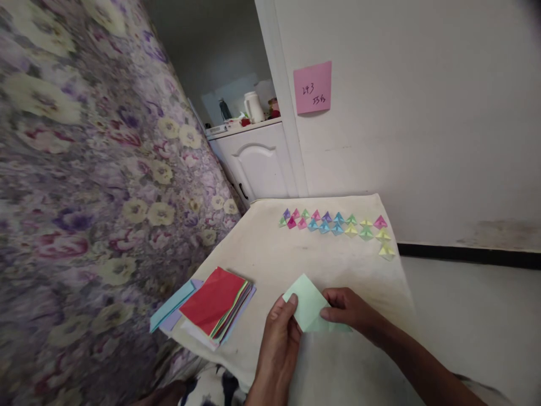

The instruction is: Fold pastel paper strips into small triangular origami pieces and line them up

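Observation:
A pale green sheet of paper [310, 307] is held between both hands above the near part of the table, and it appears partly folded. My left hand [282, 327] grips its left edge, thumb on top and fingers beneath. On the right side, my right hand [344, 307] pinches the paper between thumb and fingers. A corner of the sheet sticks out below the right hand. Left of my hands lies a stack of coloured paper [215, 301] with a red sheet uppermost.
Small folded paper pieces [324, 226] in several colours stand in rows along the table's far side. The cream-covered table [270, 248] meets a floral curtain [105, 186] at left. Behind are a white cabinet [262, 166] and a pink note [313, 87] on the wall.

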Motion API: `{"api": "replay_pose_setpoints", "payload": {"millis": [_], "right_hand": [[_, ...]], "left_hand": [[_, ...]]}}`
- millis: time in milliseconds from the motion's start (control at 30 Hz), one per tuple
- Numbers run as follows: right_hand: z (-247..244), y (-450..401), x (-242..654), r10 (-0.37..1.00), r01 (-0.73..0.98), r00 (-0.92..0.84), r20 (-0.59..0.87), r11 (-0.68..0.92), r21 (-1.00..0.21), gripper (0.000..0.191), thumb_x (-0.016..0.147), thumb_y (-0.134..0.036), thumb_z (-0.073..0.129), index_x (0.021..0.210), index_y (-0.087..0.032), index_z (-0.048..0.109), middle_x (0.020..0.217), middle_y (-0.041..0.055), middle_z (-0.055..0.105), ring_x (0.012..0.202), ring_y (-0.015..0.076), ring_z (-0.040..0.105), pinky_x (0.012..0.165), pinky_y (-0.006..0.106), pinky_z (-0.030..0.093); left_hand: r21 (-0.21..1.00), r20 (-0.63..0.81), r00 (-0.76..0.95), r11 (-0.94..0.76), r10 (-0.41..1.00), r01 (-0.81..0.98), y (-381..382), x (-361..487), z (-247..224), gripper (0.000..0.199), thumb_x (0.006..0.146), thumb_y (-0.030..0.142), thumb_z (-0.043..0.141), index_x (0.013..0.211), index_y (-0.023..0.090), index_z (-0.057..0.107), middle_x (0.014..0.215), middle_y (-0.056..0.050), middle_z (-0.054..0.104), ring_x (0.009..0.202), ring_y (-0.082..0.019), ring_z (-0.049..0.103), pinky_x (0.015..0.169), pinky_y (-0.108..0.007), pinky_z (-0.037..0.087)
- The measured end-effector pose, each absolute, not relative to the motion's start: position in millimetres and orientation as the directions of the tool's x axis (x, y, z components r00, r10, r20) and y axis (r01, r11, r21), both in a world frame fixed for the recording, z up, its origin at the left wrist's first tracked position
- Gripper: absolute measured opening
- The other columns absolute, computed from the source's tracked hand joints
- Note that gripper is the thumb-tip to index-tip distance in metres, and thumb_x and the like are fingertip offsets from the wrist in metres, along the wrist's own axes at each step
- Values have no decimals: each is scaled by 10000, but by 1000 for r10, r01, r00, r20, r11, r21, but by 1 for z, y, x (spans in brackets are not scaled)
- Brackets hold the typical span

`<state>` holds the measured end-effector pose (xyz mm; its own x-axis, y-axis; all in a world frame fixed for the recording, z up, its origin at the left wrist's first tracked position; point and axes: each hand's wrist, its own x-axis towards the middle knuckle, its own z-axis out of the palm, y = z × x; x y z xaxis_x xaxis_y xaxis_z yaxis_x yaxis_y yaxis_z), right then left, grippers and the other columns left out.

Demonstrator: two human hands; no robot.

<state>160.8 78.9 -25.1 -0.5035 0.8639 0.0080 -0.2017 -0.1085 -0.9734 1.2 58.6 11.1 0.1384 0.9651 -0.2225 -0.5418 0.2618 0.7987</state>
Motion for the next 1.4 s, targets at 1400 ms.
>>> {"api": "replay_pose_setpoints", "payload": {"millis": [1400], "right_hand": [[-28, 74, 156, 918, 550, -323, 231, 381, -744, 124, 734, -243, 539, 628, -178, 539, 633, -13, 554, 602, 122, 466, 563, 222, 289]], "left_hand": [[967, -162, 150, 187, 975, -174, 47, 1, -10, 273, 784, 400, 547, 868, 162, 654, 691, -11, 643, 656, -152, 566, 622, -227, 427]]}}
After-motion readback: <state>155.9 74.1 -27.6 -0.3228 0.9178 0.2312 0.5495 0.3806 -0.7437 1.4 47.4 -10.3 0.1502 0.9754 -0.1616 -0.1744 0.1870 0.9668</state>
